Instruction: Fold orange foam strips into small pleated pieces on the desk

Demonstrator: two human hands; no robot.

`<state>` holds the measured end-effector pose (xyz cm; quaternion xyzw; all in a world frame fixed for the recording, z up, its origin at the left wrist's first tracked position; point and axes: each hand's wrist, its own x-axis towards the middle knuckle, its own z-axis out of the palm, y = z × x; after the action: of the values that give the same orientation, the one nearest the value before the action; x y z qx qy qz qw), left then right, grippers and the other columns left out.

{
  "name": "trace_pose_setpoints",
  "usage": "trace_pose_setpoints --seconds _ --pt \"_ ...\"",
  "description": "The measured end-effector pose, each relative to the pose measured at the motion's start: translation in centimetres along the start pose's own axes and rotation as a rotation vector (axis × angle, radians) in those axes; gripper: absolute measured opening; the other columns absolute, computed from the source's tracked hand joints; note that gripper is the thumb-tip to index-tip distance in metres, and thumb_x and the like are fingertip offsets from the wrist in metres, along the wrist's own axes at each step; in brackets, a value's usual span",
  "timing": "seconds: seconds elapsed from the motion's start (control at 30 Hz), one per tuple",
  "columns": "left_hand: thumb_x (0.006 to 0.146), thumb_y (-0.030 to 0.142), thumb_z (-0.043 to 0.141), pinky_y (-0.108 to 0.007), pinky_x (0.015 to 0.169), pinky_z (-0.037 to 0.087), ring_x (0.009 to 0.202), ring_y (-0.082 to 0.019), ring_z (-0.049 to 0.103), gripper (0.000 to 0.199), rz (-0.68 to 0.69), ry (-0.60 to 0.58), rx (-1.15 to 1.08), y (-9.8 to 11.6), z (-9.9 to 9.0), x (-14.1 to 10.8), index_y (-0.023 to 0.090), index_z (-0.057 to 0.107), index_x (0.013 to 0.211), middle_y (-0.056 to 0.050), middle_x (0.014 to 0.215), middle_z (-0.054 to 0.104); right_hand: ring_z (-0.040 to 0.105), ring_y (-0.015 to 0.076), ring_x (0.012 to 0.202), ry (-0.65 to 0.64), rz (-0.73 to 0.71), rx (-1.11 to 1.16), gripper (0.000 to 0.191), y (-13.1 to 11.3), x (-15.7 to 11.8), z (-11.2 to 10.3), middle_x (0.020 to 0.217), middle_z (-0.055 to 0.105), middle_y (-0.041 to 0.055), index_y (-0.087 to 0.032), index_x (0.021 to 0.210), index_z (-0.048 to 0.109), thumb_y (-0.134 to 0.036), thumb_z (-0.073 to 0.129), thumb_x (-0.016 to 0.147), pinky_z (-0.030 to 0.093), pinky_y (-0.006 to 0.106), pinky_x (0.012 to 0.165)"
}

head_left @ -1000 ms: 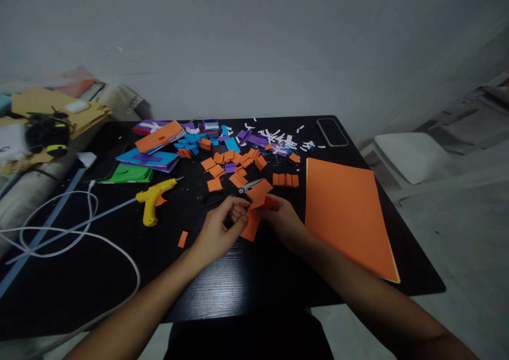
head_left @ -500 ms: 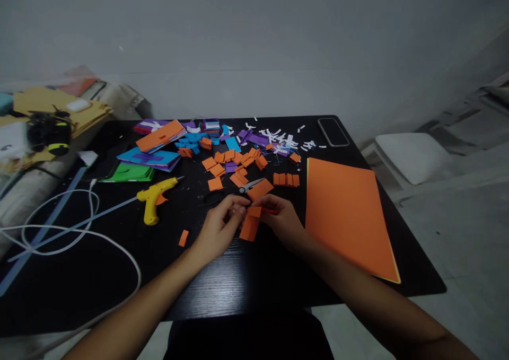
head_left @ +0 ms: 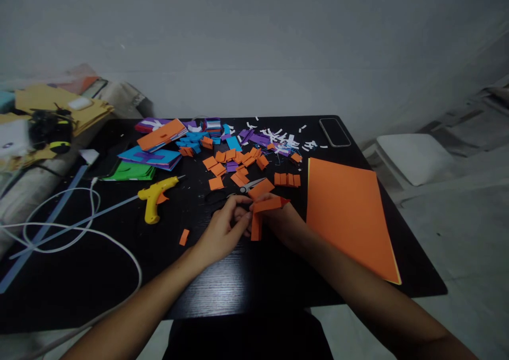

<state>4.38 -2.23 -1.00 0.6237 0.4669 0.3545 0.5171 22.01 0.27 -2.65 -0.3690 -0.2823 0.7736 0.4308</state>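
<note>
Between my two hands is a folded orange paper strip [head_left: 267, 206], with one part hanging down and another angled across to the right. My left hand [head_left: 222, 227] is closed, thumb and fingertips pinching the strip's left edge. From behind and the right, my right hand [head_left: 281, 221] grips the same strip; the paper partly hides its fingers. Just beyond them lie scissors [head_left: 250, 186], blades pointing to the right, and a flat orange paper piece [head_left: 261, 189]. A small orange paper piece [head_left: 184, 237] rests left of my left hand.
Folded orange pieces [head_left: 217, 169] and white scraps [head_left: 278, 137] lie further back. A yellow glue gun [head_left: 153, 198] and white cable [head_left: 115, 243] are at left. Orange sheets [head_left: 345, 217] lie at right, a phone [head_left: 334, 132] behind them. A white stool [head_left: 411, 156] stands beyond the table.
The orange strip has been turned: its upper part now stretches across to the right over my right hand, and the hanging part looks narrower. Both hands stay nearly in place.
</note>
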Motion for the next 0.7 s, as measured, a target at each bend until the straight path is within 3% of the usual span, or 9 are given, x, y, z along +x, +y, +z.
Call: trace_pose_setpoints --seconds 0.2,0.43,0.7 --pt "0.098 0.037 0.058 -0.025 0.059 0.052 0.058 -0.014 0.065 0.026 -0.01 0.01 -0.043 0.4 0.01 0.0 0.02 0.057 0.117 0.005 0.065 0.062 0.066 0.0163 0.069 0.052 -0.046 -0.075 0.027 -0.36 -0.35 0.28 0.079 0.074 0.0001 -0.021 0.079 0.071 -0.025 0.091 0.061 0.052 0.028 0.065" --pt "0.091 0.056 0.063 -0.034 0.06 0.061 0.071 -0.021 0.073 0.038 -0.229 -0.012 -0.451 0.17 0.43 0.41 0.021 0.058 0.105 -0.003 0.086 0.071 0.062 0.0138 0.062 0.066 -0.131 -0.194 0.024 -0.01 -0.33 0.03 0.078 0.073 -0.0008 -0.021 0.083 0.071 -0.025 0.087 0.065 0.05 0.026 0.059" --pt "0.087 0.062 0.068 -0.034 0.059 0.062 0.063 -0.019 0.071 0.045 -0.246 -0.038 -0.458 0.56 0.64 0.48 0.019 0.058 0.098 -0.003 0.08 0.071 0.063 0.018 0.074 0.067 -0.249 -0.318 0.031 -0.25 -0.51 0.19 0.084 0.07 0.0009 -0.022 0.084 0.069 -0.036 0.089 0.065 0.052 0.029 0.068"
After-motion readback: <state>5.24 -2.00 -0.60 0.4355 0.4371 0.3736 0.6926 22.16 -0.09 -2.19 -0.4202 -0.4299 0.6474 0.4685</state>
